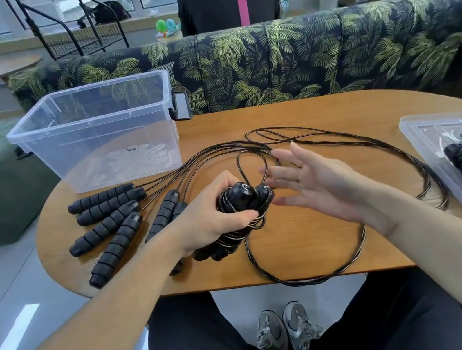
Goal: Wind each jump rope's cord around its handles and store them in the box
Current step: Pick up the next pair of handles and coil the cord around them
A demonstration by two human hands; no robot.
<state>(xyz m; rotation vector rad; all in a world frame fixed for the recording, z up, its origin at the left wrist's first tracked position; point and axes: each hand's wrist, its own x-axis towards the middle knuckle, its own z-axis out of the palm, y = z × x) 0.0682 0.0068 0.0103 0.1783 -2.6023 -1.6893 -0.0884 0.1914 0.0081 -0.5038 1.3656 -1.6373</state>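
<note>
At a wooden bench (312,246), winding is under way: the left hand (214,211) grasps a pair of handles (242,197) half wrapped in cord (311,279), while the right hand (316,182) hovers beside them, released, fingers spread. The next move likely calls for catching the slack loop. The clear box (92,118) waits at left; unwound ropes (108,213) lie close and could snag.
</note>
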